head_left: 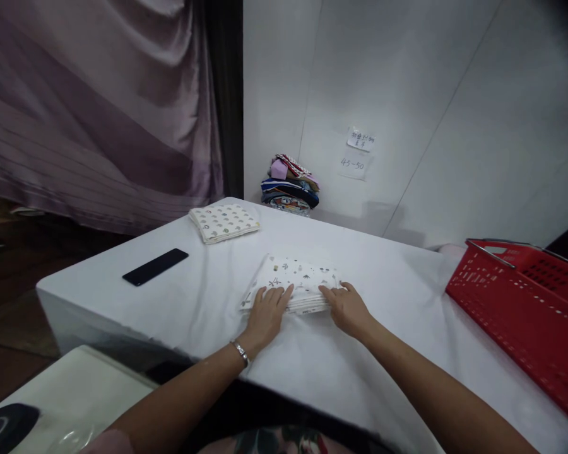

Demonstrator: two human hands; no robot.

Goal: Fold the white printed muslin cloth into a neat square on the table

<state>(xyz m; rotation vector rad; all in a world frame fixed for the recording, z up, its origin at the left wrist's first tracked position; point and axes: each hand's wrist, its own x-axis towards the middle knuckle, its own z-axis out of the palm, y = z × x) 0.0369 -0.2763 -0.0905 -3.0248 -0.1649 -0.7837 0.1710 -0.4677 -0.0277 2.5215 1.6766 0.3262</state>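
A folded white cloth [296, 272] with a small dark print lies in front of me on the white-covered table [383, 284], its folded layers showing along the near edge. My left hand [267, 315] rests on its near left part, fingers stretched out flat and pointing away from me. At the near right corner is my right hand [348, 307], its fingertips laid on the top and the edge, the thumb side partly hidden. Farther back on the left sits another folded cloth [224, 222] with a grey pattern, touched by neither hand.
A black phone [156, 267] lies at the table's left. On the right stands a red plastic basket [515, 309] with a metal handle. Behind the table's far edge rises a stack of folded fabrics [291, 184] against the white wall. A pale curtain [99, 94] hangs at left.
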